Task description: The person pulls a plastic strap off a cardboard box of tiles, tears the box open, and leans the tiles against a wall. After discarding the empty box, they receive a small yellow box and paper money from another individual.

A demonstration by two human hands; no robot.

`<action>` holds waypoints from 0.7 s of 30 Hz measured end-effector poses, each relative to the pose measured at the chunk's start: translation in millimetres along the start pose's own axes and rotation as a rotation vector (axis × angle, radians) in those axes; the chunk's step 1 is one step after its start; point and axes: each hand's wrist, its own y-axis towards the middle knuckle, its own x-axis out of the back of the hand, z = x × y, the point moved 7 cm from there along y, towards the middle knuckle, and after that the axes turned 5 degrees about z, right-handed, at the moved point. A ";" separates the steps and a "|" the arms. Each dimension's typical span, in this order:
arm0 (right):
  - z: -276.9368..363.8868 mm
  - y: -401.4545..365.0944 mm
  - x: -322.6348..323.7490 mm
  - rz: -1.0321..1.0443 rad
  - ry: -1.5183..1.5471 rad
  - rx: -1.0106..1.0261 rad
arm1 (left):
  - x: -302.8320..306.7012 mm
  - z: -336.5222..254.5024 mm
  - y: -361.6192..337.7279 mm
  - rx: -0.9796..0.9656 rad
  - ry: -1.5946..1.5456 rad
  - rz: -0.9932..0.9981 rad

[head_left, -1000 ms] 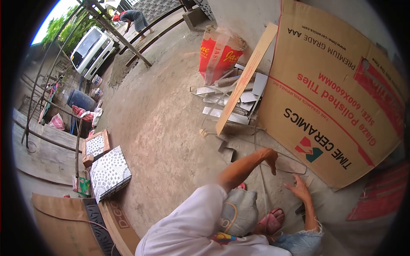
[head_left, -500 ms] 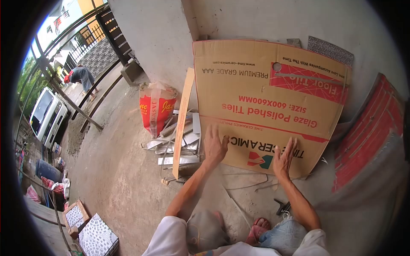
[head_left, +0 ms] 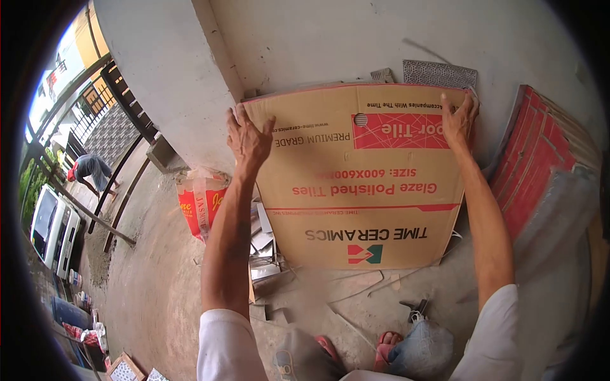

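Observation:
A large brown cardboard sheet (head_left: 362,222) with upside-down red and black print leans against the wall. My left hand (head_left: 250,138) is at its upper left corner, fingers apart, the palm side against the card. At the upper right corner is my right hand (head_left: 462,120), its thumb on the front face and its fingers around the side edge. Behind the sheet's top edge a grey patterned piece (head_left: 438,74) shows. Thin offcut strips (head_left: 262,241) lie by the sheet's lower left side.
A red rice sack (head_left: 197,203) stands left of the sheet. Red panels (head_left: 540,159) lean at the right. A black tool (head_left: 416,310) lies near my feet. Beyond the bars at the left are a bent-over person (head_left: 92,171) and a white vehicle (head_left: 54,228).
Both hands have moved up from the sheet's lower part to its two upper corners. The right hand now holds the edge. The view has shifted, and the sheet appears straighter.

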 end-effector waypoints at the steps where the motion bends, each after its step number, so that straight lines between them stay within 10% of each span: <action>1: 7.4 8.9 6.5 0.048 -0.030 -0.108 | 4.5 4.9 13.4 -0.016 0.004 0.027; 5: 10.3 37.5 12.9 0.180 -0.202 -0.430 | -15.8 36.6 61.3 -0.057 -0.180 0.195; 13: -35.2 61.1 4.8 0.124 -0.149 -0.255 | -49.2 57.9 78.0 0.159 -0.737 0.092; 21: -44.6 68.1 4.7 0.138 0.005 -0.234 | -43.5 55.9 70.8 0.294 -0.605 -0.184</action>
